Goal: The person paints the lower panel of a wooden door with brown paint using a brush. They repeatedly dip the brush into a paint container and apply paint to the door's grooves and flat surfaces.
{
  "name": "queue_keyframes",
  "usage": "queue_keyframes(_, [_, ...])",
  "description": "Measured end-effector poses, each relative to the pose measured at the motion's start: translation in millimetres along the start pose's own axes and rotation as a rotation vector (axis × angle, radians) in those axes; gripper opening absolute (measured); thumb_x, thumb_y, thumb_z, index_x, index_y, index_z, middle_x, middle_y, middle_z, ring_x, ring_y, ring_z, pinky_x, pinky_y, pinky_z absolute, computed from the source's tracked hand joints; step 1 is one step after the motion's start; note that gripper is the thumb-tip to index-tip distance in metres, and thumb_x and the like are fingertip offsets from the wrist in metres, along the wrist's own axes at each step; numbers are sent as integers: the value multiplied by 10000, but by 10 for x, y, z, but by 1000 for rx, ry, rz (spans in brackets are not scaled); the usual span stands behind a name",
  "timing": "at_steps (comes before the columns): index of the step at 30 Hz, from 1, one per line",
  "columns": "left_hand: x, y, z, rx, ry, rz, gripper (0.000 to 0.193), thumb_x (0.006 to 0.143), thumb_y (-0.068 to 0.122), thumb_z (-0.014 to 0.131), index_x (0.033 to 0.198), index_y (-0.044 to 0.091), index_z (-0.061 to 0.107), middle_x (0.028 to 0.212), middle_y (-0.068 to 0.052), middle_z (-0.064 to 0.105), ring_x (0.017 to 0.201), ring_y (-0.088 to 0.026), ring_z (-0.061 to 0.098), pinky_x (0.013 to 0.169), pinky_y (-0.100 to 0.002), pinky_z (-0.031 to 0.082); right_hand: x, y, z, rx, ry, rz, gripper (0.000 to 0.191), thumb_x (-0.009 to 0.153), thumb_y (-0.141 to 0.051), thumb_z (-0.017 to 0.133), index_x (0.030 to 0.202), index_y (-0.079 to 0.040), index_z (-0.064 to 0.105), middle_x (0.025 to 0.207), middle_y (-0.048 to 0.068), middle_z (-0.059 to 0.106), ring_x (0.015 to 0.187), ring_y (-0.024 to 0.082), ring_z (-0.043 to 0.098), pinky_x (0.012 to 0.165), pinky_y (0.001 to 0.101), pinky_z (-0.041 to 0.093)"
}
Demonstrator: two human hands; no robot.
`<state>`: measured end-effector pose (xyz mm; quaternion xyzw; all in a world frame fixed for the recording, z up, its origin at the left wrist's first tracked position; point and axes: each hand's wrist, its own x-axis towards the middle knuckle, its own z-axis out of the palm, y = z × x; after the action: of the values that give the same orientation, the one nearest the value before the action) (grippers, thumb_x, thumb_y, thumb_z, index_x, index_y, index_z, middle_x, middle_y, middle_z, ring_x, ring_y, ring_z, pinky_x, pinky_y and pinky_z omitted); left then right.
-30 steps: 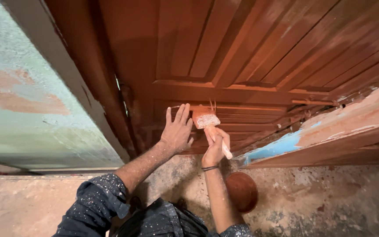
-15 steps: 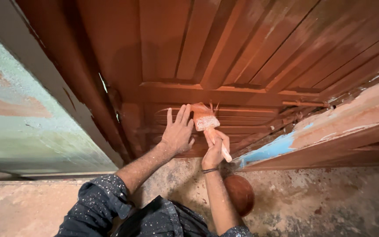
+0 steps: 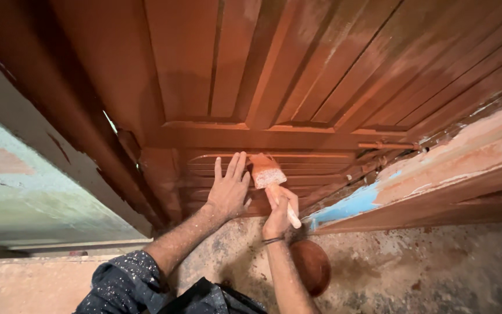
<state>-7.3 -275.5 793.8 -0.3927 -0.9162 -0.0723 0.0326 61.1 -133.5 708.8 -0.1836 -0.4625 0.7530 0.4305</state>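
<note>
Low on the door (image 3: pixel 274 104), my left hand (image 3: pixel 229 192) lies flat and open on fresh paint, right hand (image 3: pixel 279 212) gripping the brush (image 3: pixel 267 174) against the bottom panel; palm could smear it, bowl (image 3: pixel 312 266) could tip.

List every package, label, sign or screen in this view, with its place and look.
None in view: no package, label, sign or screen.
The nearest thing to a container is a round reddish-brown bowl on the floor below the right hand, which holds a paintbrush against the reddish-brown door. It bears no label.
</note>
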Motion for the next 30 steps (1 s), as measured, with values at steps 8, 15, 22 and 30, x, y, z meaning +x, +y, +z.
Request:
queue_keyframes(8, [164, 168, -81, 18, -34, 2, 754, 799, 454, 760, 1357, -8, 554, 1646, -299, 138, 1548, -393, 92, 1178, -711, 121, 248, -515, 88, 172, -66, -261, 198, 987, -95, 522, 1124, 46, 551, 1150, 215, 617, 1070, 373, 684, 993, 503, 603])
queue_keyframes(15, [253, 262, -25, 37, -44, -5, 735, 797, 451, 763, 1335, -10, 569, 1643, -300, 141, 1551, -398, 93, 1176, -719, 116, 255, -176, -98, 41, -14, -43, 207, 992, -87, 531, 1093, 88, 576, 1135, 239, 627, 1069, 364, 666, 975, 526, 627])
queue_keyframes(22, [369, 395, 59, 1, 49, 1, 743, 754, 438, 779, 1315, -13, 592, 1624, -305, 166, 1537, -400, 118, 1167, -723, 123, 497, -496, -102, 181, -118, -254, 235, 997, -126, 535, 1141, 60, 548, 1160, 220, 611, 1086, 381, 687, 991, 520, 624])
queue_keyframes(30, [409, 540, 117, 22, -30, -40, 716, 770, 438, 772, 1288, -17, 581, 1635, -298, 153, 1544, -401, 108, 1173, -725, 121, 461, -190, -362, 82, -7, 1, 195, 960, -70, 541, 1079, 80, 579, 1114, 246, 623, 1050, 379, 676, 976, 539, 620])
